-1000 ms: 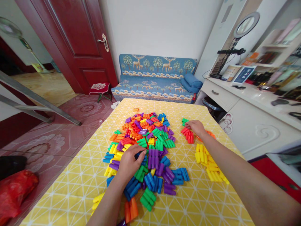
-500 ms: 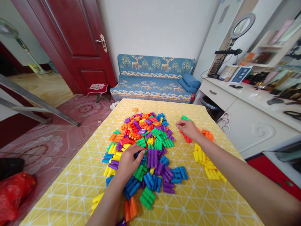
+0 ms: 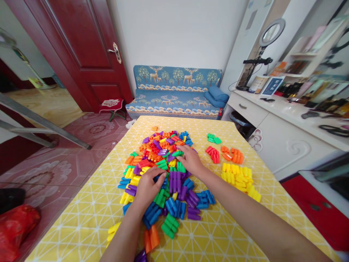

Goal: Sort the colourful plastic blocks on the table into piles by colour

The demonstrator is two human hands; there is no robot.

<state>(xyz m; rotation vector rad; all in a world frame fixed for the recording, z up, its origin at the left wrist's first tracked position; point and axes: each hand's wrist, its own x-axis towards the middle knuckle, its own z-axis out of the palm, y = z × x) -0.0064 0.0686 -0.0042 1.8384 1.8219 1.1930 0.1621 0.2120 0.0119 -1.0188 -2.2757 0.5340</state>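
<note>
On the yellow table sits a large mixed pile of plastic tube-shaped building blocks [image 3: 175, 182] in purple, green, blue, orange, red and yellow. My left hand [image 3: 148, 185] rests over the pile's left side, thumb apart from loosely bent fingers, with no block visibly gripped. At the pile's upper right, my right hand [image 3: 191, 160] has its thumb and fingertips around a green block [image 3: 177, 153]. Sorted groups lie to the right: green blocks [image 3: 214, 138], red blocks [image 3: 213, 154], orange blocks [image 3: 236, 155] and yellow blocks [image 3: 237, 176].
A white-lined yellow cloth [image 3: 209, 236] covers the table. Beyond it stands a blue patterned sofa [image 3: 174, 98]. A white dresser [image 3: 251, 109] with a ring light [image 3: 272, 32] is on the right. At left are a small stool [image 3: 111, 104] and a red bag [image 3: 17, 227].
My right hand has moved left from the sorted groups to the pile and taken a green block between its fingers. My left hand has stayed nearly in place. The view shifted slightly.
</note>
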